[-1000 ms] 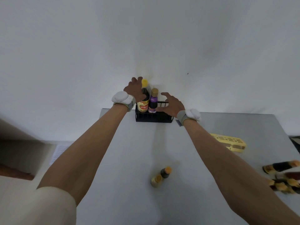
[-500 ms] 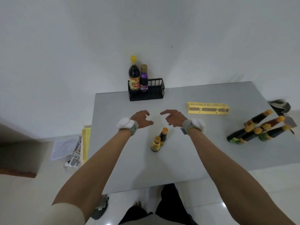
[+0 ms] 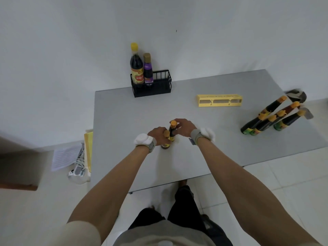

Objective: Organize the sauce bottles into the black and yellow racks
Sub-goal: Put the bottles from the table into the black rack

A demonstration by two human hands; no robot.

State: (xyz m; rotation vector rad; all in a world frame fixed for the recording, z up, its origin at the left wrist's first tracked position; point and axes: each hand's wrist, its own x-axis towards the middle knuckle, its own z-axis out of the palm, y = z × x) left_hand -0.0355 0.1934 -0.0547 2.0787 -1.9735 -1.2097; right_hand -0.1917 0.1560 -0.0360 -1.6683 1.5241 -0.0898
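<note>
The left hand (image 3: 158,134) is curled around the nearer small bottle (image 3: 166,141), its fingers wrapped on the neck just under the orange cap. The right hand (image 3: 184,127) is closed on the farther small bottle (image 3: 172,130), gripping it from the right side below its orange cap. Both bottles stand upright and touch each other near the middle of the table (image 3: 124,121), a little toward its front edge; I cannot tell whether either has left the surface.

Each bottle's long axis is vertical, so a straight lift looks like the natural start. Both are short, with dark sauce and yellow labels.

The black rack (image 3: 159,87) sits at the back edge of the table, straight ahead of the hands and slightly left. 2 taller bottles (image 3: 142,70) fill its left part; the right part is open. The left hand is nearer that rack. The yellow rack (image 3: 219,100) lies toward the back right, nearer the right hand, and holds nothing. 5 or so long bottles (image 3: 269,119) are grouped by the right edge, well apart from the hands.
</note>
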